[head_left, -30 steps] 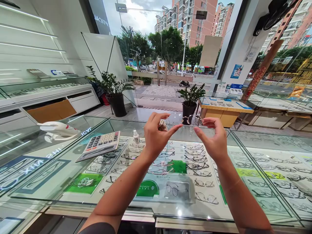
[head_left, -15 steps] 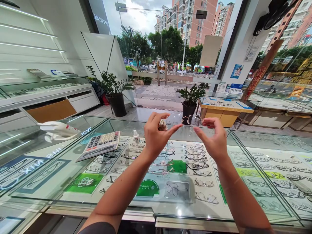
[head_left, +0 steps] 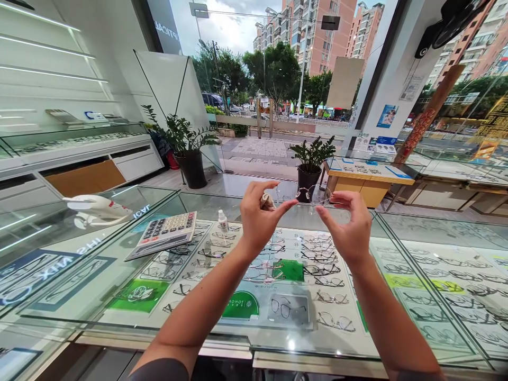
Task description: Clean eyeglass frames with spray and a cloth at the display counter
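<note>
A pair of thin-rimmed eyeglasses (head_left: 304, 193) is held up in the air above the glass counter, its clear lenses hard to see against the bright floor. My left hand (head_left: 260, 214) pinches one end of the frame between thumb and fingers. A crumpled light cloth (head_left: 268, 201) is tucked in that same palm. The other end of the eyeglasses sits between the thumb and fingers of my right hand (head_left: 349, 222). Both forearms reach over the counter from the near side.
Below the hands is a glass display counter (head_left: 278, 338) with rows of eyeglasses inside. On its top stand a calculator (head_left: 166, 233), a small white bottle (head_left: 223, 221) and a white figure (head_left: 97, 209). Potted plants (head_left: 309, 169) stand beyond, near the glass front.
The hands and eyeglasses have shifted very slightly to the right. The lenses look a little more tilted than before. The grip of both hands is the same.
</note>
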Tool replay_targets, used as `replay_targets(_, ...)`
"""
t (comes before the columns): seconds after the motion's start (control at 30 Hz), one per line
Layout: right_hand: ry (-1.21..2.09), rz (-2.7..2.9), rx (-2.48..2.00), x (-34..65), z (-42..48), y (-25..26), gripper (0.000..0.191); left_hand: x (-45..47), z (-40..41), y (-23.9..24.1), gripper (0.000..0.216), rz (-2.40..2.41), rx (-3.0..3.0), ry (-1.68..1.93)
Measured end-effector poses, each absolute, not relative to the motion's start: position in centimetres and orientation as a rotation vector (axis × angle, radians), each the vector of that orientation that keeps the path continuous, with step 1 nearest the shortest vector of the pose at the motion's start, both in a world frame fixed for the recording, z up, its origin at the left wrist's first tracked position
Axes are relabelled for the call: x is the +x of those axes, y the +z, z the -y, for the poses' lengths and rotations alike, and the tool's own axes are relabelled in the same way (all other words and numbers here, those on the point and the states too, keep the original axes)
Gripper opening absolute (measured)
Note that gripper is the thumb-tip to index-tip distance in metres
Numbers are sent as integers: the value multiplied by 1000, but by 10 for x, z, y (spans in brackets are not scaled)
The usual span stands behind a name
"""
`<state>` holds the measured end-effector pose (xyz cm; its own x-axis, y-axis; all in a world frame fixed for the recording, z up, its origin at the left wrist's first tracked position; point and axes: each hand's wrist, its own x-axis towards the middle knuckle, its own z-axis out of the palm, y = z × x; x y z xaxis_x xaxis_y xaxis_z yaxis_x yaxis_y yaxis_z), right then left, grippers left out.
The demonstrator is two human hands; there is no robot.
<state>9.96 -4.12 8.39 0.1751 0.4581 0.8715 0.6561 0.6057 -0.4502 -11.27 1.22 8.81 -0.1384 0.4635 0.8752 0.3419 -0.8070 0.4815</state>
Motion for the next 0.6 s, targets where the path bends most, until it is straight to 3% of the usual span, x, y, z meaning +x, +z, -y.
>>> replay_targets(0.27, -387, 1463, -941, 98, 40, 83, 40, -104, -19, 78, 49, -925, 1877, 2053)
replay_targets(0.47, -75, 1369, -715, 98, 22, 74, 21, -104, -31, 67, 50, -806, 2038, 2431)
replay_targets(0.6, 117, 1241, -634, 92, 18, 70, 12, -102, -36, 62, 52, -800, 2069, 2477)
